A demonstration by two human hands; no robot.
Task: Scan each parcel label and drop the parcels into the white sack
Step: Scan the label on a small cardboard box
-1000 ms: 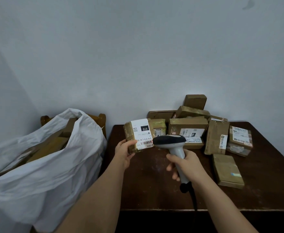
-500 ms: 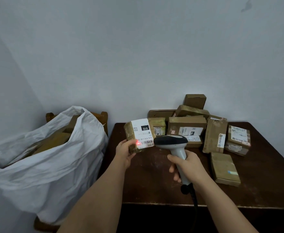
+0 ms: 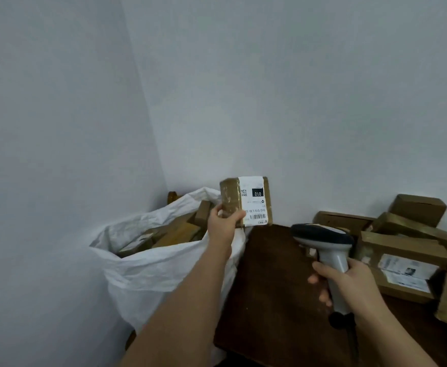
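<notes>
My left hand grips a small brown parcel with a white label marked 010, held up over the right rim of the white sack. The sack stands open at the left of the table, and several brown parcels lie inside it. My right hand holds a grey handheld scanner by its handle above the dark wooden table, its head pointing left. A pile of brown parcels with white labels lies at the table's back right.
The sack leans on a wooden chair in the corner where two white walls meet. The scanner's black cable hangs down from the handle over the table's front. The parcel pile runs past the frame's right edge.
The view has swung left. My left hand has carried the parcel up and leftward from in front of the scanner to above the sack. The red scan light is no longer on the label.
</notes>
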